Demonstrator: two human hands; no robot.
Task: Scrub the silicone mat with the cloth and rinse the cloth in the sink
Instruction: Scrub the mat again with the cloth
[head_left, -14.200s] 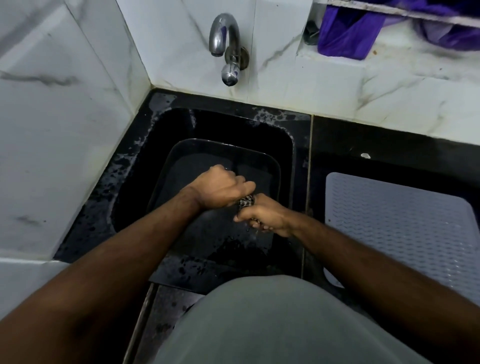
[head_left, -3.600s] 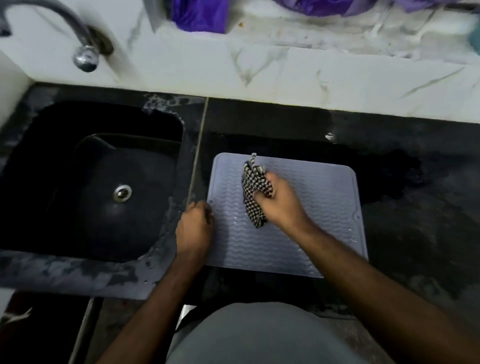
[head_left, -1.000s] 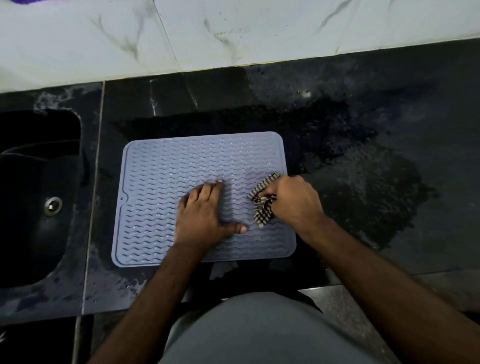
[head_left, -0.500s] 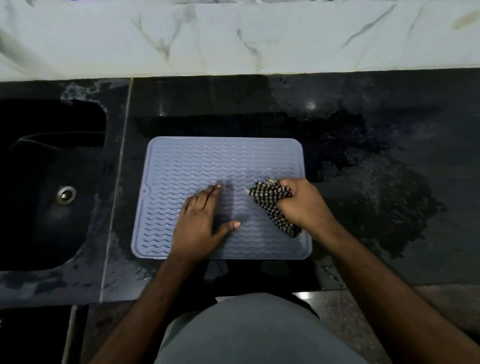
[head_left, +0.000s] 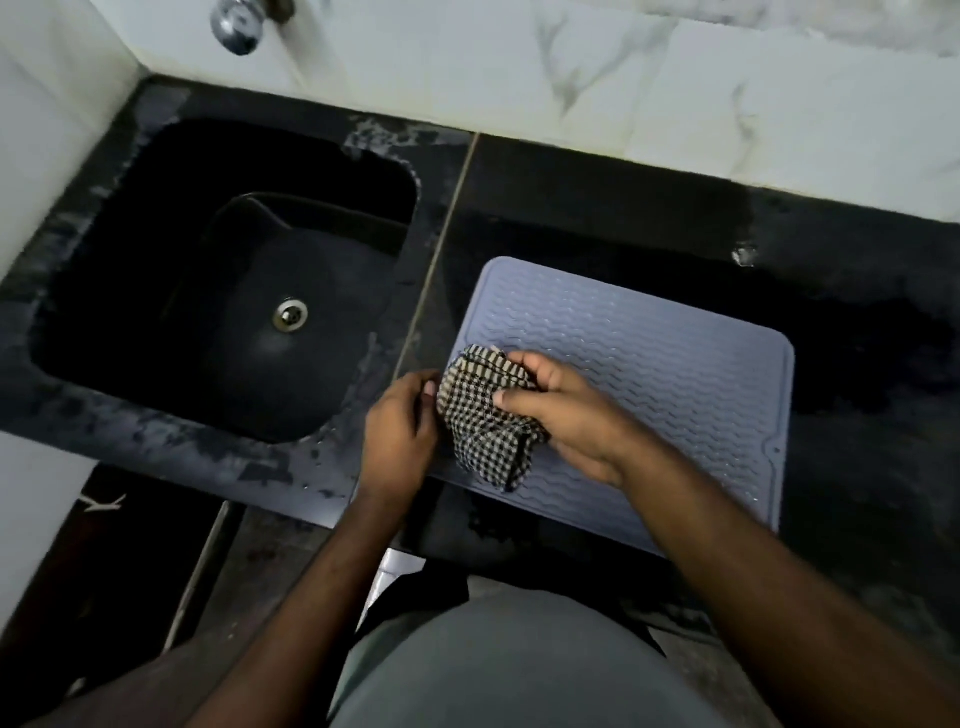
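A grey-blue silicone mat (head_left: 649, 374) with wavy ridges lies on the black counter, right of the sink. A black-and-white checked cloth (head_left: 483, 421) sits bunched over the mat's left edge. My right hand (head_left: 561, 410) grips the cloth from the right, fingers curled into it. My left hand (head_left: 400, 431) is at the mat's left edge with its fingertips touching the cloth's left side. The black sink (head_left: 234, 291) with a metal drain (head_left: 291, 314) is to the left.
A chrome tap (head_left: 236, 21) juts from the marble wall above the sink. The black counter (head_left: 857, 338) around the mat is wet, with a small white speck behind the mat. White marble walls close the back and left.
The cloth and my right hand have moved from the mat's right part to its left edge. My left hand has lifted off the mat's middle and now meets the cloth. The view swung left toward the sink.
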